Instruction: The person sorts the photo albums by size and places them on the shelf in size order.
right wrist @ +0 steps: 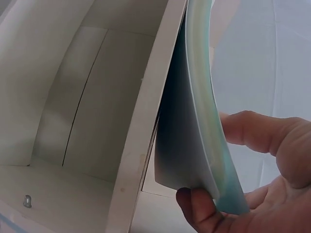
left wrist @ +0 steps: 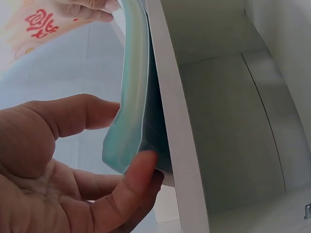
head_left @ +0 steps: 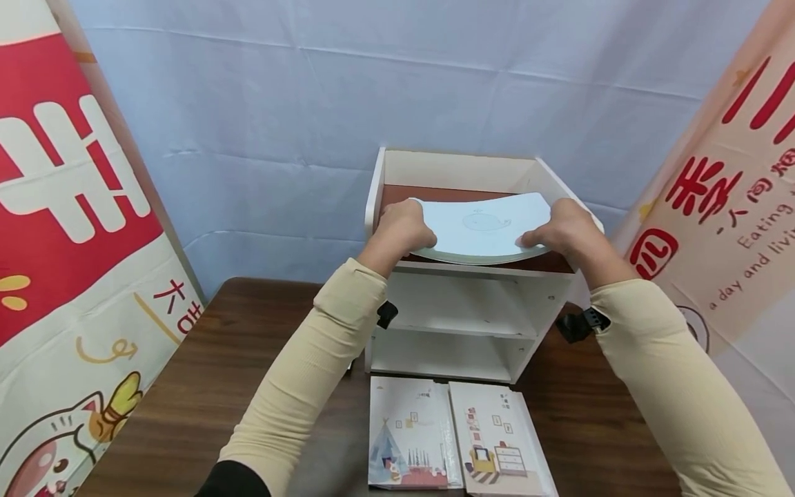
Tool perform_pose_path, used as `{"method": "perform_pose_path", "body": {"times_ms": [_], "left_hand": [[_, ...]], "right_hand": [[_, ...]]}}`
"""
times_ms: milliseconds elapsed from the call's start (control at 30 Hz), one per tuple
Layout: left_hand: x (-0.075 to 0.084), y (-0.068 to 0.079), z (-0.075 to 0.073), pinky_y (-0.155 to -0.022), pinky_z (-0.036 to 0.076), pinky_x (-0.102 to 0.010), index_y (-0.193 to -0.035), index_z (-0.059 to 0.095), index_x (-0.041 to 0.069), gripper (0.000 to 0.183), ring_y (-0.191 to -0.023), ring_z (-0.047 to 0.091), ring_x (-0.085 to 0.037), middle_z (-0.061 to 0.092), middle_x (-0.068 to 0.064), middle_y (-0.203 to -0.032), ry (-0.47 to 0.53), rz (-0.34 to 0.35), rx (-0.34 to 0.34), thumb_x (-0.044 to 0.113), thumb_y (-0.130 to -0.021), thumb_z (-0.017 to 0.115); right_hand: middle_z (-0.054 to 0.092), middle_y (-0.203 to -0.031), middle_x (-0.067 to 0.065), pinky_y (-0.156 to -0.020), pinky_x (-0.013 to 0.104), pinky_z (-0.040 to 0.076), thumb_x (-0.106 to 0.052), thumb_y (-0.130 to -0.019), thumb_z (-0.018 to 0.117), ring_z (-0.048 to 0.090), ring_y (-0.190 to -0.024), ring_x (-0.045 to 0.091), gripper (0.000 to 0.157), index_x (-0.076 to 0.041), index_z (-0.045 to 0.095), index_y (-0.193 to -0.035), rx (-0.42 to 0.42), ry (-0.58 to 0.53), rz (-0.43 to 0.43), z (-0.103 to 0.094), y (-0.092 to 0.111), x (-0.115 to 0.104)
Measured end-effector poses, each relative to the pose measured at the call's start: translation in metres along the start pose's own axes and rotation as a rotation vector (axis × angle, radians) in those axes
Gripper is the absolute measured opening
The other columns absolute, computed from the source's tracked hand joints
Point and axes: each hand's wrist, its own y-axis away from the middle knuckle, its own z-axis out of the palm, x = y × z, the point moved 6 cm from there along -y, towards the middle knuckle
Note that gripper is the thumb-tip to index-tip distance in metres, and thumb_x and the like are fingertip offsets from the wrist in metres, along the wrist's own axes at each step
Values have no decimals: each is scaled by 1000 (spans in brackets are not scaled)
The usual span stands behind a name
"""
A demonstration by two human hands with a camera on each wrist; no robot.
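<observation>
A thick stack of light-blue paper [head_left: 481,238], with a small whale drawing on its top, bows downward in the middle over the top tray of a small white shelf unit [head_left: 456,160]. My left hand [head_left: 404,228] grips its left end, thumb on top and fingers underneath. At the other end my right hand [head_left: 562,231] holds it the same way. In the left wrist view the stack's layered green-yellow edge [left wrist: 133,92] runs close along the shelf's front board [left wrist: 172,107]. The right wrist view shows fingertips [right wrist: 201,206] under the stack's lower corner.
Two illustrated white booklets or packs [head_left: 406,435] lie side by side on the dark wooden table [head_left: 267,338] before the shelf. Below the tray are two open compartments [head_left: 459,304]. A pale blue cloth hangs behind, with printed banners [head_left: 733,172] at both sides.
</observation>
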Motion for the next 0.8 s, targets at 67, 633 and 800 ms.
{"method": "perform_pose_path", "body": {"times_ms": [67,633,800], "left_hand": [[1,-1,-2,-61,42,-29,-85,53,7,13,-79,48,-23,53,-6,-80,-35,12,29,16,-81,62],[6,1,-8,-55,40,-29,-72,52,11,16,-73,48,-19,48,-3,-74,-121,-10,111,19,-82,62],[11,2,-14,-52,38,-29,-72,52,13,18,-70,49,-18,48,-2,-75,-126,-17,135,23,-82,61]], "right_hand": [[44,-98,26,-75,48,40,-24,-76,72,41,-89,38,64,20,42,-110,9,14,5,1,-2,-2],[48,-101,28,-73,53,41,-23,-75,72,45,-88,40,61,15,44,-114,115,74,-23,0,4,-11],[50,-104,28,-74,53,41,-21,-75,70,47,-90,40,58,11,44,-116,142,99,-26,-1,5,-13]]}}
